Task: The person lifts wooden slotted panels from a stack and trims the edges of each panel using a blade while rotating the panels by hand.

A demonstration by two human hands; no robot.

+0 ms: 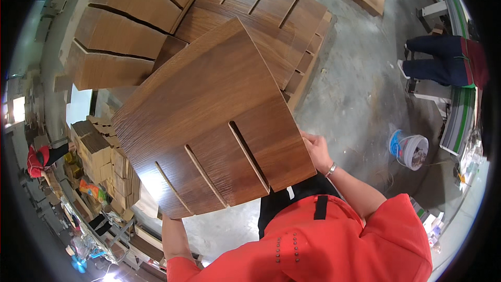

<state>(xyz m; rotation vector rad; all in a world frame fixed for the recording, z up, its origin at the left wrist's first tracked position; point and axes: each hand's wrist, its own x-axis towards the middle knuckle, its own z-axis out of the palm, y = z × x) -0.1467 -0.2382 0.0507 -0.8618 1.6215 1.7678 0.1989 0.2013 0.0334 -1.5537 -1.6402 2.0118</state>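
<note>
A large brown wood-grain panel (209, 109) with three slots along its near side is held up in front of me, tilted. My right hand (317, 151) is closed on its right edge, thumb side showing, with a bracelet at the wrist. At the panel's near left corner, my left hand (170, 220) holds it from below; its fingers are hidden behind the panel. Just beyond lies a stack of similar slotted brown panels (276, 8), partly covered by the held one.
More slotted boards (122, 28) are stacked at the far left. Flattened cardboard (102, 151) is piled at left. A white bucket (412, 151) stands on the floor at right. Near a conveyor (459, 120) a person (438, 62) bends over; another person (42, 159) is at far left.
</note>
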